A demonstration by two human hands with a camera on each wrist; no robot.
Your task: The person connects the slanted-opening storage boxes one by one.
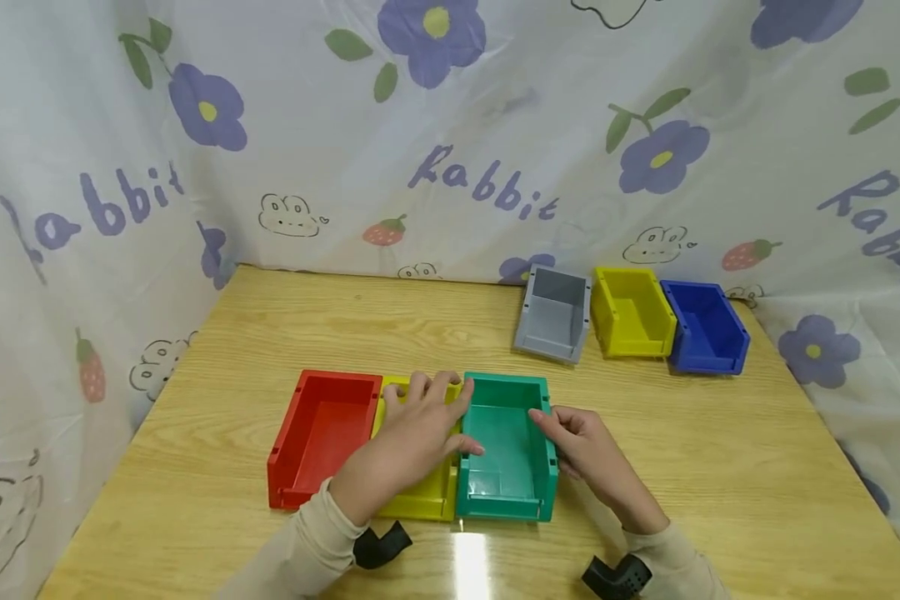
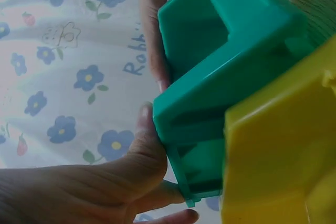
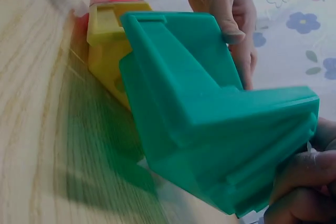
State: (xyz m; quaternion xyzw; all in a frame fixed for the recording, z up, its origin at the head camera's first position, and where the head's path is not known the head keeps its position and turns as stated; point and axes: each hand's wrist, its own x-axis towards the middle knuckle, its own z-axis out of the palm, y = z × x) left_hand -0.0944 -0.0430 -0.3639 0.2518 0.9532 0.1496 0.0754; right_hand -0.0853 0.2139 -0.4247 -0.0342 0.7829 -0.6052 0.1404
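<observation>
A green storage bin [image 1: 506, 433] sits on the table beside a yellow bin [image 1: 438, 496], with a red bin [image 1: 333, 433] at the left end of the row. My right hand [image 1: 588, 450] grips the green bin's right wall, thumb over the rim and fingers outside. Spread above the yellow bin, my left hand [image 1: 412, 437] has its thumb and index finger at the green bin's left rim. In the left wrist view, the left thumb [image 2: 142, 142] lies against the green bin's edge. The right wrist view shows the green bin [image 3: 210, 108] from its right side.
Toward the back right stand a grey bin [image 1: 553, 317], a second yellow bin [image 1: 633, 315] and a blue bin [image 1: 707, 327]. Behind the wooden table [image 1: 390, 321] hangs a flower-printed cloth [image 1: 307, 142]. Black devices [image 1: 381, 546] are at both wrists.
</observation>
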